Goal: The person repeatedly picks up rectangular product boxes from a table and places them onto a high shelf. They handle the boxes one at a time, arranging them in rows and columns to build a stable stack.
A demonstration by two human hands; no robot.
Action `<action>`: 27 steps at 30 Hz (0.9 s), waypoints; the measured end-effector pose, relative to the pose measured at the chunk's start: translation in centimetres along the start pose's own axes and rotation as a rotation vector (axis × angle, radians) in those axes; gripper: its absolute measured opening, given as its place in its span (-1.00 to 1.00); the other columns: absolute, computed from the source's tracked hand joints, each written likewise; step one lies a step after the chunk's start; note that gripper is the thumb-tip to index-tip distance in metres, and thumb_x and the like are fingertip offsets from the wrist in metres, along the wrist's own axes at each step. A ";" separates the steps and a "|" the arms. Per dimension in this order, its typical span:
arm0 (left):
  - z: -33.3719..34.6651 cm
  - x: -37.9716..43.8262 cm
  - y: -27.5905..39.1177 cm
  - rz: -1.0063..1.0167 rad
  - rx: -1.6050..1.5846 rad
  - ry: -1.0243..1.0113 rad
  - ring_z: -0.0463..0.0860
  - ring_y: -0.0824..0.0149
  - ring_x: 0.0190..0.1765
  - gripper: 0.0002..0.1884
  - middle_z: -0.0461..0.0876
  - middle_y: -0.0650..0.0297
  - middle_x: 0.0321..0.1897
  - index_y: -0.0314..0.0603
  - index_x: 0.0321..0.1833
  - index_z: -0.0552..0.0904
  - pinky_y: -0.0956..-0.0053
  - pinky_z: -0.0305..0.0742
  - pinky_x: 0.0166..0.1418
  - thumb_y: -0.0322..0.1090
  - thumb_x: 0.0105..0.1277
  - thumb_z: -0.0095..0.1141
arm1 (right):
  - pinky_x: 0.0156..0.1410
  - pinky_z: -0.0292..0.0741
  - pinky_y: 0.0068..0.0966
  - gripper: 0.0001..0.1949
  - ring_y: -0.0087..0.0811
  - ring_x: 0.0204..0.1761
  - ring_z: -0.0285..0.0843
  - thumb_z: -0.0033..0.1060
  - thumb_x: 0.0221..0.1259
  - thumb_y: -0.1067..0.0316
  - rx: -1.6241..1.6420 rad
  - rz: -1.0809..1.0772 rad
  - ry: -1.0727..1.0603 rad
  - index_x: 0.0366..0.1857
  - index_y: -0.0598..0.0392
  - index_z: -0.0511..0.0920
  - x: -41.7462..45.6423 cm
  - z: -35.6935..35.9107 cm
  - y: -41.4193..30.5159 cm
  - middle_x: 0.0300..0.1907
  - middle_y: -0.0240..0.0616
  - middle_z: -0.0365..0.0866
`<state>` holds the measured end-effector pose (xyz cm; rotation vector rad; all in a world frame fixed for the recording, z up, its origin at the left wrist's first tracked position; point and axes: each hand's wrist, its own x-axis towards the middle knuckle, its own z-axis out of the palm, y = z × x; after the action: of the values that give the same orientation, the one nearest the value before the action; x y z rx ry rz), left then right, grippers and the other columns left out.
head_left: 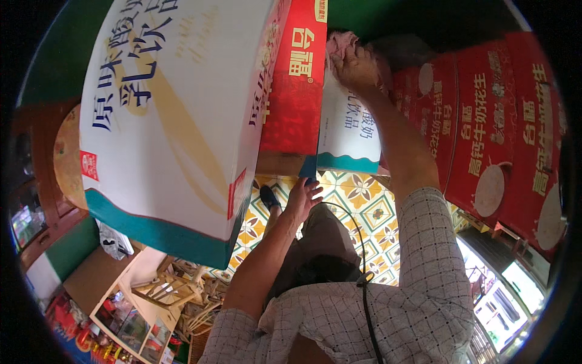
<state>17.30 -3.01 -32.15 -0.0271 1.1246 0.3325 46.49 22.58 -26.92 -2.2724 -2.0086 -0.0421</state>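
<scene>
My right hand (357,66) reaches far forward and presses a pink cloth (342,42) between the stacked cartons. The cloth bunches past the fingertips and on the far side of the hand. Below that hand stands a white carton (348,132) with a teal wavy bottom band. My left hand (303,200) is held low, its fingers apart, close to the bottom edge of a red carton (291,118); whether it touches there I cannot tell. A large white carton (182,118) with dark lettering fills the left, beside the red one.
Several red cartons (482,136) with pale writing are stacked at right. Patterned floor tiles (363,209) show below. A glass-fronted cabinet (132,314) and a wooden chair frame (177,284) stand lower left. A black cable (363,255) hangs along my body. A round tabletop (68,157) shows at left.
</scene>
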 end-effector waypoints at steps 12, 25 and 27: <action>-0.5 -1.7 -4.6 -0.094 -0.467 -0.221 0.61 0.10 0.25 -0.35 0.61 0.13 0.25 -0.09 0.46 0.45 0.04 0.60 0.25 0.26 0.56 -0.10 | 0.11 0.38 -0.02 -0.54 0.05 -0.03 0.46 0.18 0.33 -0.06 0.084 -0.001 0.106 0.04 0.13 0.58 -13.0 0.5 -5.5 -0.08 0.04 0.58; -1.1 -2.3 -3.8 -0.108 -0.114 -0.024 0.71 0.33 0.03 -0.42 0.68 0.33 0.06 -0.02 0.35 0.51 0.30 0.68 0.05 0.27 0.55 -0.05 | 0.46 0.27 0.14 -0.42 0.24 0.42 0.34 0.38 0.17 0.17 0.184 0.115 0.008 0.26 0.25 0.51 -29.1 -4.8 -7.3 0.33 0.18 0.44; -1.0 -2.2 -0.6 -0.382 -0.614 -0.016 0.66 0.37 0.07 -0.40 0.62 0.42 0.10 0.07 0.37 0.50 0.34 0.59 0.07 0.33 0.53 -0.06 | 0.50 0.22 0.13 -0.39 0.24 0.46 0.28 0.38 0.16 0.16 0.162 0.179 -0.058 0.27 0.25 0.50 -27.8 -4.5 -6.6 0.37 0.18 0.40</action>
<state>15.73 -4.37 -30.69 -0.7702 0.9415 0.3222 36.73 -4.58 -24.65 -2.3626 -1.7541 0.1958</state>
